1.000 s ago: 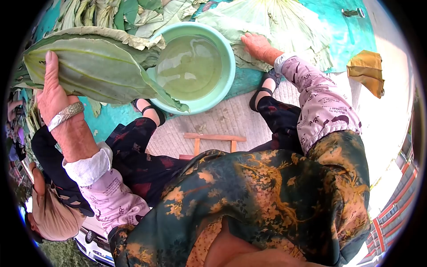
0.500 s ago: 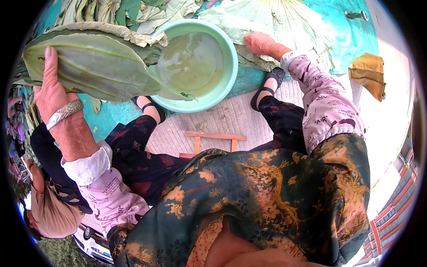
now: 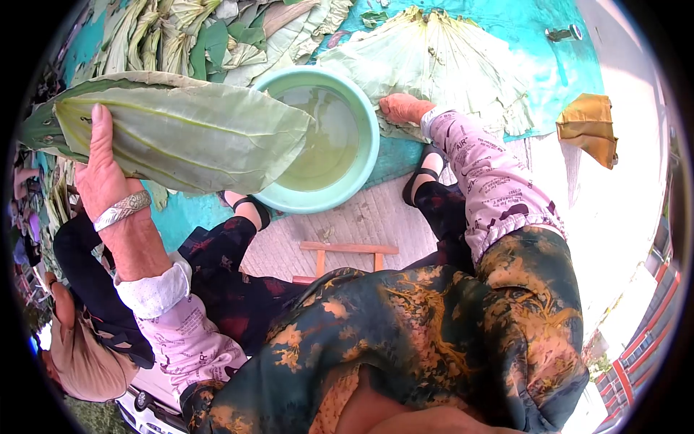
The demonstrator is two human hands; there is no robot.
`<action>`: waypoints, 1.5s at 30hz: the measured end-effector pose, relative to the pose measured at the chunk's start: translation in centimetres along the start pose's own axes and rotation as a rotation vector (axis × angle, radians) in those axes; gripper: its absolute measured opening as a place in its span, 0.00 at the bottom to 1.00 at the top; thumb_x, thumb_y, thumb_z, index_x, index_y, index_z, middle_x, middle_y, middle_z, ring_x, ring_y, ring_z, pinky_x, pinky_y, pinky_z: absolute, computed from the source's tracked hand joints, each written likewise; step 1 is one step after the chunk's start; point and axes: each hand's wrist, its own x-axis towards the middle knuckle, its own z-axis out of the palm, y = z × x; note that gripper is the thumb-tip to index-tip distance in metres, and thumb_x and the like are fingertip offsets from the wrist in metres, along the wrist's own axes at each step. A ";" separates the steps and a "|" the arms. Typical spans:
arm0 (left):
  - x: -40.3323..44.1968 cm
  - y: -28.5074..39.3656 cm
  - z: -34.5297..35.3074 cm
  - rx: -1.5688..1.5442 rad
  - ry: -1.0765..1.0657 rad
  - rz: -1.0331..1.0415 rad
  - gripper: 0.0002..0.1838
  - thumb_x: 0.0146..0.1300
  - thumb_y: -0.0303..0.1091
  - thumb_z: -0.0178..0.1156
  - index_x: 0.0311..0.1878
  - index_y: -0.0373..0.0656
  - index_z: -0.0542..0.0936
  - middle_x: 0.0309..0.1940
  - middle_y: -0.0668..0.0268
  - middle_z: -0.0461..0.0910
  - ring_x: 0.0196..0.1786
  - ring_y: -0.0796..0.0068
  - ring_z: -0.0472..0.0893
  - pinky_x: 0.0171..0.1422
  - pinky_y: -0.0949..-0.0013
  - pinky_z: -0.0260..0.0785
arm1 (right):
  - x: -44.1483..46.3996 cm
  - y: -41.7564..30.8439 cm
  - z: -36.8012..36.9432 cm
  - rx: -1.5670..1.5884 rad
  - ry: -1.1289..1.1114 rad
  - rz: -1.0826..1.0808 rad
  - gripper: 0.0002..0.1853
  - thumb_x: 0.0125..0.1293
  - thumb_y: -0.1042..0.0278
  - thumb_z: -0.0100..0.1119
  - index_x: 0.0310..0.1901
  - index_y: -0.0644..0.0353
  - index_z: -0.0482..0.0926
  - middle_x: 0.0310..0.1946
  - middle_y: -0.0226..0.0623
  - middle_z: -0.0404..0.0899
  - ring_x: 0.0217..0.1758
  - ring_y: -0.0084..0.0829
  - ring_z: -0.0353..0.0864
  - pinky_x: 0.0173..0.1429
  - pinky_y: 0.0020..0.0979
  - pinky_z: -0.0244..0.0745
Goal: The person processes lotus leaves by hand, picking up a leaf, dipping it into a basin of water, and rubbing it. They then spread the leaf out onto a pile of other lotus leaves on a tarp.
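Observation:
My left hand (image 3: pixel 107 170) is closed round a bundle of folded lotus leaves (image 3: pixel 195 134), thumb lying on top along the pale ribs. The broad end of the bundle reaches over the left part of a light green basin (image 3: pixel 370 137) with cloudy water in it. To the right of the basin my right hand (image 3: pixel 405 109) is closed at the near edge of a spread, fan-shaped lotus leaf (image 3: pixel 455 61); its fingertips are hidden. More leaf layers lie under that hand.
Heaps of folded leaves (image 3: pixel 155 36) lie on the turquoise sheet (image 3: pixel 557 79) at the back left. A brown folded piece (image 3: pixel 589 129) and a small dark cylinder (image 3: pixel 564 34) are at the right. A wooden stool (image 3: pixel 350 248) is below me; another person (image 3: pixel 90 347) sits at the left.
The view has tilted, so most things sit lower. The leaf bundle in my left hand has turned and its broad end now lies flatter over the basin. My right hand stays at the spread leaf's edge.

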 end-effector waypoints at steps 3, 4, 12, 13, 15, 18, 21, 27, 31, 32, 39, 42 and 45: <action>0.5 0.3 -0.1 0.036 -0.008 -0.004 0.27 0.48 0.39 0.68 0.48 0.34 0.72 0.45 0.59 0.76 0.44 0.69 0.77 0.50 0.68 0.71 | 1.1 0.5 0.4 -0.032 -0.036 -0.021 0.14 0.47 0.68 0.54 0.38 0.59 0.78 0.37 0.45 0.79 0.43 0.43 0.77 0.45 0.38 0.72; 0.6 0.3 0.0 0.032 -0.024 -0.002 0.27 0.48 0.39 0.68 0.48 0.33 0.72 0.44 0.59 0.76 0.44 0.70 0.77 0.49 0.68 0.71 | 1.7 0.9 0.8 -0.066 -0.058 -0.029 0.15 0.47 0.67 0.54 0.38 0.59 0.79 0.38 0.44 0.79 0.43 0.43 0.78 0.45 0.38 0.72; 1.6 -0.7 -1.1 -0.003 -0.032 -0.041 0.31 0.47 0.44 0.69 0.49 0.35 0.71 0.44 0.58 0.76 0.41 0.69 0.78 0.48 0.67 0.72 | -3.5 -5.0 -11.1 -0.269 -0.031 0.109 0.14 0.39 0.72 0.63 0.33 0.59 0.82 0.31 0.43 0.80 0.37 0.41 0.80 0.38 0.37 0.74; 1.7 -1.0 -1.2 -0.016 -0.008 -0.052 0.31 0.47 0.44 0.69 0.49 0.34 0.72 0.44 0.58 0.76 0.41 0.69 0.78 0.48 0.67 0.72 | -4.2 -5.8 -12.8 -0.262 0.082 0.134 0.12 0.40 0.72 0.61 0.31 0.59 0.82 0.31 0.43 0.80 0.36 0.42 0.80 0.37 0.37 0.74; 1.9 -1.0 0.9 -0.028 -0.010 -0.053 0.31 0.47 0.45 0.69 0.49 0.34 0.72 0.44 0.58 0.77 0.40 0.69 0.78 0.47 0.67 0.72 | -3.8 -5.1 -15.5 -0.264 0.323 0.092 0.10 0.41 0.72 0.57 0.29 0.60 0.82 0.29 0.43 0.80 0.34 0.42 0.80 0.36 0.37 0.74; 2.4 -1.9 0.1 -0.106 -0.066 -0.038 0.31 0.48 0.46 0.68 0.50 0.34 0.72 0.43 0.59 0.77 0.38 0.69 0.78 0.45 0.67 0.72 | -6.5 -8.2 -21.2 -0.421 0.448 0.093 0.10 0.51 0.68 0.53 0.32 0.59 0.82 0.32 0.39 0.81 0.37 0.39 0.80 0.38 0.37 0.75; 3.2 -3.6 1.7 -0.255 -0.095 -0.016 0.29 0.50 0.42 0.67 0.52 0.35 0.71 0.44 0.59 0.76 0.41 0.69 0.77 0.46 0.69 0.71 | -10.9 -13.2 -27.0 -0.554 0.639 0.033 0.09 0.51 0.69 0.53 0.31 0.58 0.82 0.33 0.39 0.81 0.37 0.36 0.81 0.33 0.37 0.75; 2.7 -4.7 4.3 -0.358 -0.220 -0.089 0.23 0.54 0.33 0.62 0.53 0.36 0.70 0.44 0.60 0.77 0.38 0.70 0.78 0.43 0.68 0.71 | -24.9 -36.3 -32.8 -0.520 0.784 -0.363 0.10 0.44 0.67 0.59 0.31 0.59 0.81 0.28 0.37 0.80 0.32 0.36 0.80 0.29 0.39 0.71; 1.0 -8.0 9.2 -0.351 -0.147 0.004 0.21 0.54 0.33 0.62 0.50 0.36 0.73 0.41 0.60 0.77 0.36 0.69 0.77 0.43 0.68 0.70 | -27.3 -44.7 -27.8 -0.633 0.737 -0.827 0.10 0.44 0.67 0.59 0.31 0.58 0.81 0.28 0.37 0.80 0.32 0.36 0.80 0.29 0.39 0.71; 0.7 -8.0 10.3 -0.352 -0.115 0.052 0.20 0.54 0.33 0.62 0.49 0.36 0.73 0.40 0.60 0.78 0.36 0.69 0.77 0.43 0.68 0.70 | -28.1 -45.6 -26.7 -0.700 0.715 -0.896 0.10 0.44 0.67 0.59 0.31 0.58 0.81 0.28 0.37 0.80 0.32 0.36 0.80 0.29 0.39 0.71; 3.5 -9.8 12.9 -0.472 -0.276 0.137 0.20 0.54 0.33 0.62 0.49 0.35 0.74 0.39 0.63 0.78 0.35 0.75 0.75 0.43 0.72 0.67 | -27.9 -46.5 -23.5 -0.971 0.585 -0.927 0.10 0.44 0.67 0.59 0.30 0.58 0.81 0.27 0.36 0.80 0.32 0.35 0.79 0.28 0.38 0.70; 4.6 -11.5 11.8 -0.457 -0.280 0.054 0.20 0.54 0.34 0.62 0.49 0.35 0.74 0.39 0.65 0.78 0.36 0.75 0.75 0.44 0.72 0.67 | -27.6 -46.0 -23.2 -1.021 0.571 -0.886 0.10 0.43 0.67 0.59 0.30 0.58 0.81 0.27 0.36 0.80 0.31 0.35 0.79 0.28 0.38 0.70; 4.0 -10.0 10.9 -0.486 -0.261 0.072 0.21 0.55 0.35 0.62 0.50 0.35 0.73 0.39 0.65 0.78 0.36 0.75 0.76 0.44 0.72 0.67 | -28.0 -45.7 -23.3 -1.058 0.573 -0.840 0.10 0.43 0.67 0.59 0.30 0.58 0.81 0.27 0.36 0.80 0.31 0.35 0.79 0.28 0.38 0.70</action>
